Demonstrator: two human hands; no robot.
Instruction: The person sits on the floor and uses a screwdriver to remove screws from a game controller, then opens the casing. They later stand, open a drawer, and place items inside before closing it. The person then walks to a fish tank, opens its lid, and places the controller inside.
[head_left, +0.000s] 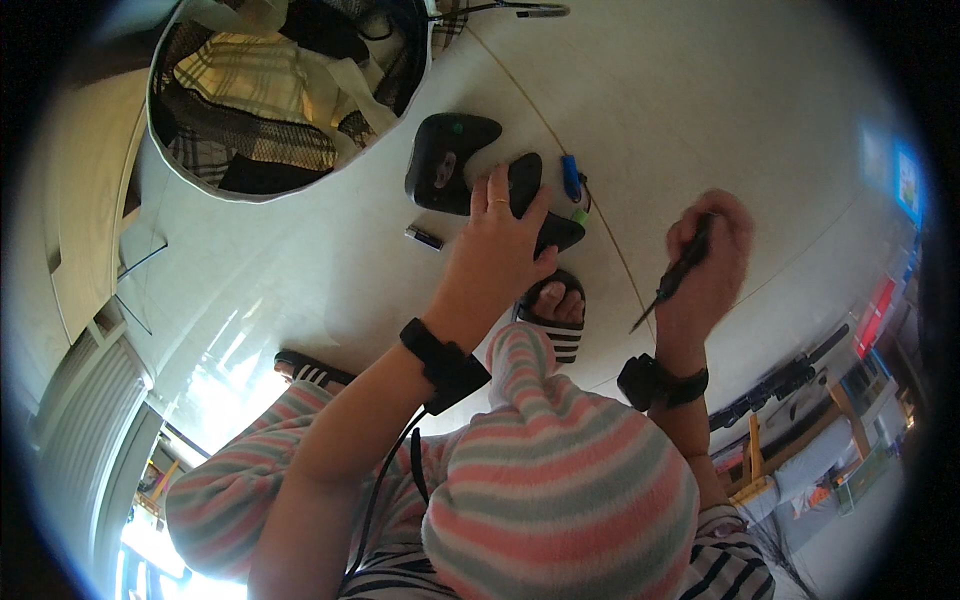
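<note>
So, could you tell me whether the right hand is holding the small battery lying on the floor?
No, the right hand grips a dark screwdriver, while the battery lies untouched on the floor.
</note>
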